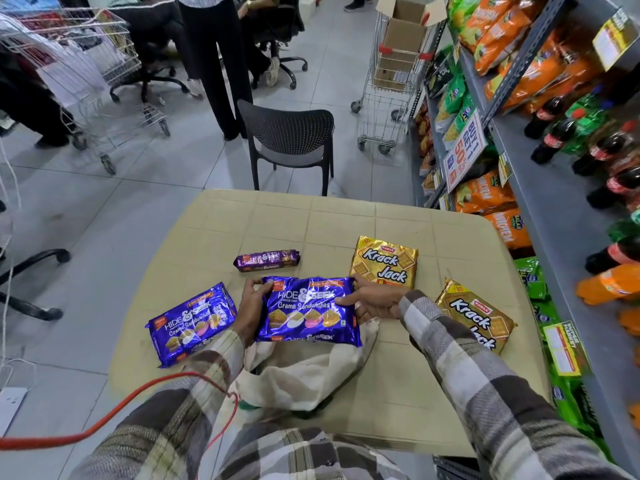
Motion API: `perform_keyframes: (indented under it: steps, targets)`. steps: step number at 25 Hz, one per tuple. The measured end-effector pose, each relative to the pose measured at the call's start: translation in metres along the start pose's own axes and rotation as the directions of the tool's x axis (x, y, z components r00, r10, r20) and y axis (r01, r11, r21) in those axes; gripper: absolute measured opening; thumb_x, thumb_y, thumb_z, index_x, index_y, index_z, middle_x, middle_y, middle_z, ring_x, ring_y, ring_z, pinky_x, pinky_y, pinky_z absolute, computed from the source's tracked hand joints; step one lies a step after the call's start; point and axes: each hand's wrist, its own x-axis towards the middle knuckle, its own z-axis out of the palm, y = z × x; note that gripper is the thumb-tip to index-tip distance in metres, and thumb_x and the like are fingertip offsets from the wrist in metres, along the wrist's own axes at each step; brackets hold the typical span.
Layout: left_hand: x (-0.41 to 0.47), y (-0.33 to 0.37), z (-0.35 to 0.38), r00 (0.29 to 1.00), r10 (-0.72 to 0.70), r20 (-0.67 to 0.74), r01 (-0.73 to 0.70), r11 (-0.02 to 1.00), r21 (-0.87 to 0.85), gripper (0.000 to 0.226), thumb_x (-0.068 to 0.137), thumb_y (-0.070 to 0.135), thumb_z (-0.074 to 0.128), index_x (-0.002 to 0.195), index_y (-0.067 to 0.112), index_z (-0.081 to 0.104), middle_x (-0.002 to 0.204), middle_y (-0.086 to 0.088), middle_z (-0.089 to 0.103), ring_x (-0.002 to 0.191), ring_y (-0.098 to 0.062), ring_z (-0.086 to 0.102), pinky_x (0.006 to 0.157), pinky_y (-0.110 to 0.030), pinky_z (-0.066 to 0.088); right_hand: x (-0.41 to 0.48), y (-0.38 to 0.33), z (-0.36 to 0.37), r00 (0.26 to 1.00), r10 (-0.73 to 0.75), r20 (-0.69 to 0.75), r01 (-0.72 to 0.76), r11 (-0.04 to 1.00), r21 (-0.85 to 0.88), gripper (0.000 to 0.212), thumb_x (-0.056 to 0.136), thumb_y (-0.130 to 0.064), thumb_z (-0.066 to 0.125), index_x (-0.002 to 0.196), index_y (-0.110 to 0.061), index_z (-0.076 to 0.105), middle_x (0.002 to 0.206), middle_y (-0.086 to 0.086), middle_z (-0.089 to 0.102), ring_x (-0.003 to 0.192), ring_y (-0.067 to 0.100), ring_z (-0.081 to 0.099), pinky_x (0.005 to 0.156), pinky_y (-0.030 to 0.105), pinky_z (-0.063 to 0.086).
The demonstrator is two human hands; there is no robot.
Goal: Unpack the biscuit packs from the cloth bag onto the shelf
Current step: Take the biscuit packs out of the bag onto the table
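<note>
I have the left hand [251,306] and right hand [370,301] gripping opposite ends of the purple biscuit pack [308,310] (overlapping the cloth bag [304,379]).

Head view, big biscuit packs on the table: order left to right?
left Hide & Seek Creme Sandwiches pack → held Hide & Seek Creme Sandwiches pack → far Krack Jack pack → near Krack Jack pack

Grey tiled floor [145,206], black chair [289,138]
</note>
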Motion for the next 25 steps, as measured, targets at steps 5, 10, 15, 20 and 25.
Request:
perform_keyframes:
  steps: [5,10,15,20,25]
  targets:
    - [0.061,0.048,0.022,0.997,0.067,0.031,-0.067,0.998,-0.006,0.019,0.092,0.011,0.053,0.110,0.015,0.059,0.093,-0.011,0.071,0.069,-0.021,0.070,0.063,-0.036,0.060,0.028,-0.049,-0.025,0.974,-0.085,-0.208,0.109,0.988,0.107,0.055,0.092,-0.016,0.069,0.130,-0.027,0.031,0.121,0.011,0.062,0.098,0.028,0.070,0.085,0.046,0.059]
    - [0.135,0.089,0.054,0.976,0.024,0.214,-0.026,1.000,0.007,0.031,0.095,0.010,0.050,0.122,0.018,0.063,0.106,-0.012,0.074,0.082,-0.028,0.073,0.065,-0.040,0.062,0.100,-0.085,-0.059,0.892,-0.082,-0.445,0.159,0.978,0.139,0.056,0.096,-0.014,0.062,0.139,-0.010,0.026,0.126,0.016,0.058,0.110,0.031,0.064,0.095,0.051,0.054]
    - [0.219,0.095,0.086,0.939,-0.036,0.342,-0.032,0.981,0.193,0.029,0.098,0.016,0.044,0.112,0.027,0.067,0.098,-0.001,0.077,0.078,-0.017,0.075,0.058,-0.028,0.060,0.189,-0.087,-0.101,0.835,-0.091,-0.542,0.189,0.974,0.128,0.041,0.093,-0.003,0.052,0.133,-0.010,0.045,0.119,0.016,0.067,0.097,0.028,0.070,0.084,0.046,0.060]
    - [0.272,0.056,0.076,0.913,-0.179,0.366,0.053,0.943,0.329,0.031,0.100,0.029,0.044,0.124,0.021,0.062,0.111,-0.013,0.074,0.082,-0.024,0.074,0.074,-0.038,0.061,0.241,-0.068,-0.115,0.833,-0.007,-0.553,0.047,0.997,0.058,0.048,0.094,-0.023,0.053,0.139,-0.022,0.039,0.123,0.010,0.062,0.096,0.025,0.071,0.075,0.040,0.063]
    - [0.287,0.039,0.077,0.921,-0.201,0.333,0.072,0.930,0.361,0.032,0.099,0.033,0.045,0.114,0.014,0.066,0.101,-0.009,0.077,0.087,-0.023,0.075,0.084,-0.037,0.056,0.256,-0.072,-0.110,0.762,-0.065,-0.645,-0.120,0.964,-0.239,0.063,0.101,-0.022,0.050,0.155,-0.013,0.019,0.149,0.019,0.026,0.135,0.035,0.039,0.109,0.044,0.044]
